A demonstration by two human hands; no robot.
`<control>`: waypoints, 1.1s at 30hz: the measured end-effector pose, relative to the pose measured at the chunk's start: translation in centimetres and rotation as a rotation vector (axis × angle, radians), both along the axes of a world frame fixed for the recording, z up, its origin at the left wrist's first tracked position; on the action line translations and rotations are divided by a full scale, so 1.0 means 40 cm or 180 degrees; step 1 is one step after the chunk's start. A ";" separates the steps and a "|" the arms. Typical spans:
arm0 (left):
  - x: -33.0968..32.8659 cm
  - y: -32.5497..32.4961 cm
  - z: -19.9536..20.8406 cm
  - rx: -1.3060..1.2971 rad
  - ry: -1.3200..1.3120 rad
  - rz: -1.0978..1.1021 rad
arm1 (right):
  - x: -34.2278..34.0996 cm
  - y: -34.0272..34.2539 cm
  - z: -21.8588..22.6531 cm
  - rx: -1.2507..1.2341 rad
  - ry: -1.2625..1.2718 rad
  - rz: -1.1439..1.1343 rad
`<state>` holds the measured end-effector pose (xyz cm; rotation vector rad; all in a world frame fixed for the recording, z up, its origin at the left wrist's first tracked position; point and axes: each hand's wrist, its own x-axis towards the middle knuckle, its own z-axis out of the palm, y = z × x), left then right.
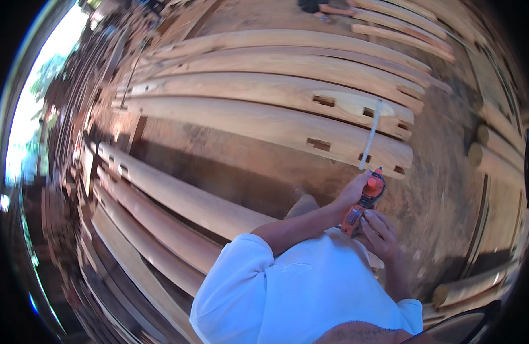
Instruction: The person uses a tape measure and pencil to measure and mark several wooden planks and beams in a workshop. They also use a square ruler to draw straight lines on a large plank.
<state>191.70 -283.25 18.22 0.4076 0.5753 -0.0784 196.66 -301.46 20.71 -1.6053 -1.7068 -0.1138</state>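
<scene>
My left hand [351,192] is closed along the left side of an orange-and-black hand tool [369,200]. The tool has a round red knob and a dark pointed tip; its exact kind is not clear. My right hand [381,234] has its fingers bent around the tool's lower end, close to my body. From beside my left fingertips a narrow, pale, finely marked strip [372,133], like a measuring tape, reaches away over the timbers. It crosses the nearest beam [264,127] and the beam behind it [264,90], next to their rectangular slots. Whether my left fingers pinch the strip is unclear.
More long beams [264,62] lie side by side beyond. Others [184,192] run along my left. Round logs [497,163] lie at right, and a log end [445,295] juts near me. Another person [322,7] is at the far edge, a hand by stacked timber [399,23].
</scene>
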 end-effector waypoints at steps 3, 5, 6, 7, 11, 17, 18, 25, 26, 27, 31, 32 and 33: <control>-0.065 0.087 -0.013 0.0154 -0.0042 0.0390 | -0.005 0.119 0.003 0.0033 0.0051 0.0480; -0.109 0.158 -0.014 0.0331 -0.0089 0.0688 | -0.020 0.205 0.000 -0.0008 0.0100 0.0680; -0.135 0.206 -0.015 0.0319 -0.0086 0.0788 | -0.036 0.260 0.006 -0.0078 0.0205 0.0636; -0.167 0.254 -0.014 0.0307 -0.0079 0.0887 | -0.068 0.315 0.017 -0.0150 0.0311 0.0589; -0.252 0.410 0.011 0.1013 0.0183 0.1702 | -0.158 0.473 -0.029 -0.1039 0.2242 0.0012; -0.394 0.620 0.002 0.1513 0.0527 0.2367 | -0.214 0.731 -0.033 -0.1574 0.2677 0.0842; -0.415 0.648 0.002 0.1516 0.0639 0.2481 | -0.229 0.778 -0.012 -0.1649 0.2836 0.0978; -0.553 0.851 0.042 0.1656 0.1241 0.3193 | -0.306 1.095 -0.005 -0.3522 0.4332 0.1010; -0.525 0.885 0.061 0.1826 0.1288 0.3153 | -0.302 1.118 -0.007 -0.3667 0.4286 0.0896; -0.540 0.919 0.037 0.1641 0.1036 0.3491 | -0.319 1.155 0.004 -0.3801 0.4176 0.0824; -0.620 1.042 0.011 0.0203 0.0404 0.4670 | -0.345 1.317 -0.028 -0.1599 0.2227 0.2499; -0.639 1.037 0.045 -0.0173 -0.0024 0.4673 | -0.354 1.354 -0.045 -0.1189 0.1846 0.2933; -0.687 1.048 -0.019 0.0091 0.0085 0.4606 | -0.373 1.390 -0.058 -0.0926 0.1687 0.3154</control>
